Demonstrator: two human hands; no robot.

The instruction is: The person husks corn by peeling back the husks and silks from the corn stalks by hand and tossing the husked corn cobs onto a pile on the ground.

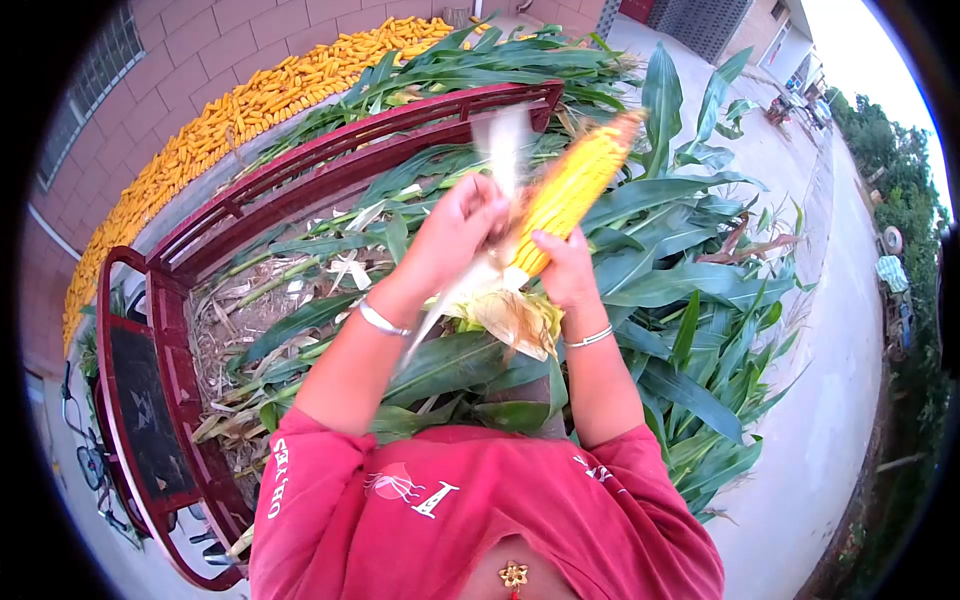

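Note:
A yellow corn cob (pixel 572 190) points up and to the right, its kernels bare and its tip brownish. Around its lower end is my right hand (pixel 568 268), fingers wrapped on it. Peeled husk (pixel 515 318), pale and green, hangs below that hand. My left hand (pixel 462 225) is just left of the cob with its fingers curled together. Pale, motion-blurred husk strips show above and below the left hand; they seem to be pinched in it.
Green corn stalks (pixel 690 270) lie under and right of my hands, across a red metal cart (pixel 170 350). Behind it, a long heap of yellow cobs (pixel 200 150) lines a brick wall (pixel 210 50). Pale concrete ground (pixel 830 330) runs along the right.

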